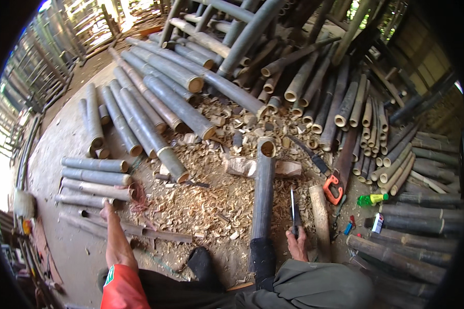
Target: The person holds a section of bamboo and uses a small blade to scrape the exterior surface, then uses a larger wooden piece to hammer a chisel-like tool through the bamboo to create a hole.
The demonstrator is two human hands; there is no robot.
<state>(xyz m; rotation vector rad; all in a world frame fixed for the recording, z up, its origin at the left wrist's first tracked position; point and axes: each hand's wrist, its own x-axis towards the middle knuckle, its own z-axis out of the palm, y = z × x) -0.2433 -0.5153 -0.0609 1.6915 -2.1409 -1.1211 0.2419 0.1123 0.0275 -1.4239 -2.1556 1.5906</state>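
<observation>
1 pole (263,201) lies between 2 hands (106,211) (297,245); nearer right.

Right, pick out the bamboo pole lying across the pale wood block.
The thick grey pole just left of the right hand, its hollow end beyond the block; no other pole crosses it.

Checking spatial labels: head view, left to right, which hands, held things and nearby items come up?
Left hand → long dark bamboo pole → right hand gripping a knife → pale pole → orange saw handle → green bottle.
</observation>
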